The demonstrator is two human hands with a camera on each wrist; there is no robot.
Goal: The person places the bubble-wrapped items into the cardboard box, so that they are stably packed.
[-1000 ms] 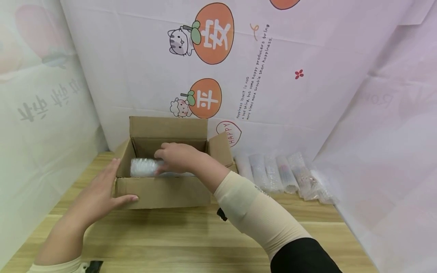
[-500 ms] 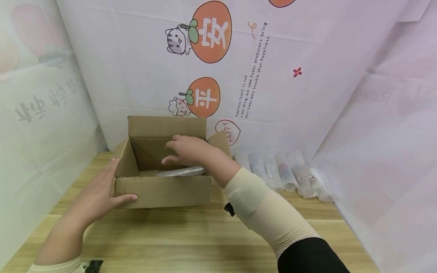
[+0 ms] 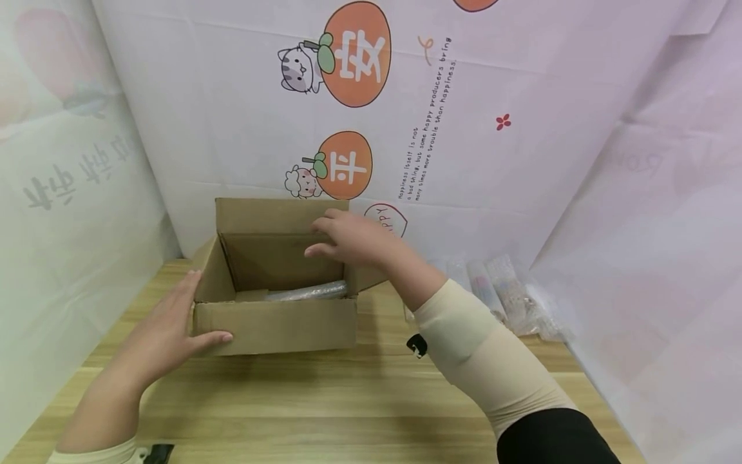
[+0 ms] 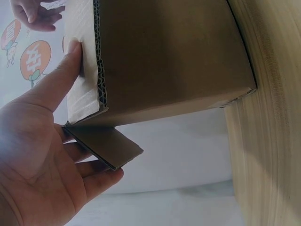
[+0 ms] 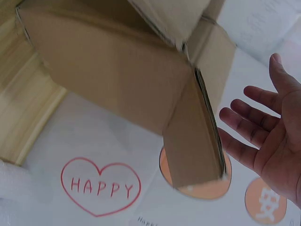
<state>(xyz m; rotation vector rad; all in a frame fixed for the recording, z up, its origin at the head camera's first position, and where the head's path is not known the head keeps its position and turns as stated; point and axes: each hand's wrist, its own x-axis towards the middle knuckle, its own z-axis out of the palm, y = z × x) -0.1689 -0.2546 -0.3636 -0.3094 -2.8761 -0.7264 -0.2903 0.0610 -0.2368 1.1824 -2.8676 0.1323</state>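
Cardboard box (image 3: 284, 274), open-topped, on wooden counter (image 3: 290, 412). One clear-wrapped packet (image 3: 313, 292) inside it, partly hidden by its front flap (image 3: 275, 327). Left hand (image 3: 165, 328): grip holding the box's left front corner, thumb on front flap. Right hand (image 3: 350, 238): grip empty, fingers apart, above the box's right end. Further wrapped packets (image 3: 510, 291): right of the box.

In the head view a pale wooden table (image 3: 290, 406), its grain streaked yellow and brown, spans the lower part of the frame; on it, left of centre, stands a cardboard box (image 3: 275, 327) with its top open, and the wood darkens just below it; towards the right edge, at the table's far side, clear-wrapped packages (image 3: 513, 293) lie side by side in a slanting row, partly hidden at its left end
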